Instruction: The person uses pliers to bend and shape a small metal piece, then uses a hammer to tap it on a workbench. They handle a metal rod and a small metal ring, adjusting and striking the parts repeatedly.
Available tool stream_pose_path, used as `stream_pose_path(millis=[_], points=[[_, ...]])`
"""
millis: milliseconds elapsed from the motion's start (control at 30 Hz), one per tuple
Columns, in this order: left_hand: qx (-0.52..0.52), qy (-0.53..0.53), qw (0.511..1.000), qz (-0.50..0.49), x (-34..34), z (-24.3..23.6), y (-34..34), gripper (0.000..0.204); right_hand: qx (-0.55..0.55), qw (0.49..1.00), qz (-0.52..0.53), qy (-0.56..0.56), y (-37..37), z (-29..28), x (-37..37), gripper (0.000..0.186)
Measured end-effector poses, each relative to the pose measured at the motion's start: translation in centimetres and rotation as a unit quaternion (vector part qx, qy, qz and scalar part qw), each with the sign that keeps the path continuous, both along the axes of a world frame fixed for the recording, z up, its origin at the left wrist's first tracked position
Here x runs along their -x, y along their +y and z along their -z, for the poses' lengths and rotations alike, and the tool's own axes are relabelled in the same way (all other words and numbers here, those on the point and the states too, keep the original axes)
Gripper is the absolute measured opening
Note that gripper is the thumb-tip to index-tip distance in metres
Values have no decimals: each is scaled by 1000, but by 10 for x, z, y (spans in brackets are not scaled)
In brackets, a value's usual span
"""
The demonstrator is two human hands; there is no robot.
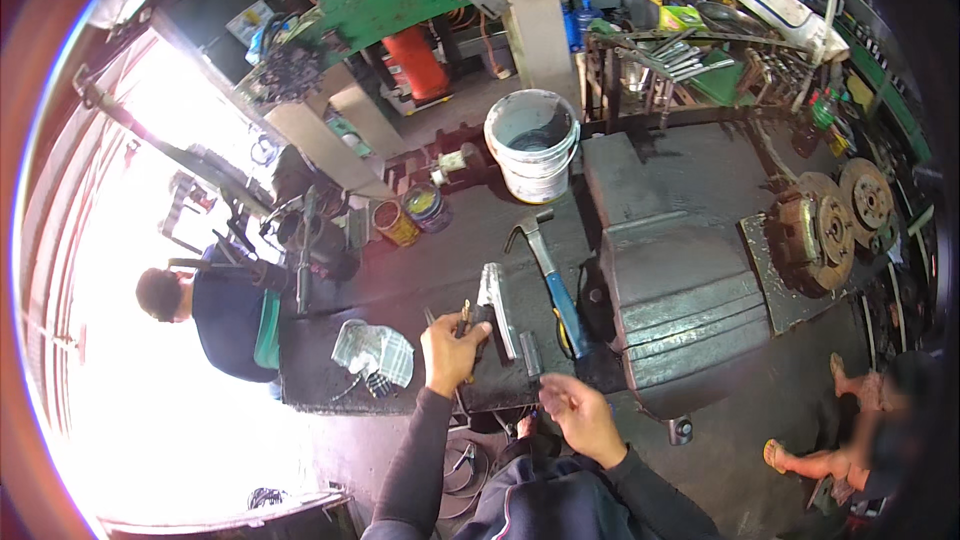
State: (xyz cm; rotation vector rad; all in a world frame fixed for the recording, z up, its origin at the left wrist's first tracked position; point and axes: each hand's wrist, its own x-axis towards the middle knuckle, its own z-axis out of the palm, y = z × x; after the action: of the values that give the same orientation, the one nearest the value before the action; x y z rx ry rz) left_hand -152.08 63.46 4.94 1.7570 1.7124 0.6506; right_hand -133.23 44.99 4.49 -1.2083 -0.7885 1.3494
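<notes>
My left hand [452,352] is closed round a dark tool with a brass-coloured tip [465,310], held over the bench near its front edge; its exact kind is unclear. My right hand [584,420] is at the bench's front edge, fingers loosely stretched toward the left, with nothing visible in them. Just beyond its fingertips is a short grey metal bar [531,354]. A long silvery metal piece [497,306] lies between my left hand and a claw hammer [560,300] with a blue handle. Left of my left hand rests a crumpled checkered cloth [374,352].
A white bucket [533,170] stands at the bench's back, with two small cans [396,224] to its left. A raised metal slab [680,280] fills the right, with rusty brake discs [825,230] on it. One person [235,315] is at the left; another's legs [820,450] show at the right.
</notes>
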Motion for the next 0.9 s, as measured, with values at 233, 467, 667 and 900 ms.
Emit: stream_pose_path(millis=[233,467,667,900], points=[[-121,-55,990,55,1,-56,-88,32,-48,979,2,-198,51,-32,4,53],[-185,-111,971,104,23,-82,-100,30,-28,994,-43,-94,67,-48,11,32],[90,-367,925,44,100,-110,-95,18,-121,955,16,269,55,-40,17,39],[281,-516,799,129,102,-95,-91,27,-213,867,18,450,43,-39,37,27]])
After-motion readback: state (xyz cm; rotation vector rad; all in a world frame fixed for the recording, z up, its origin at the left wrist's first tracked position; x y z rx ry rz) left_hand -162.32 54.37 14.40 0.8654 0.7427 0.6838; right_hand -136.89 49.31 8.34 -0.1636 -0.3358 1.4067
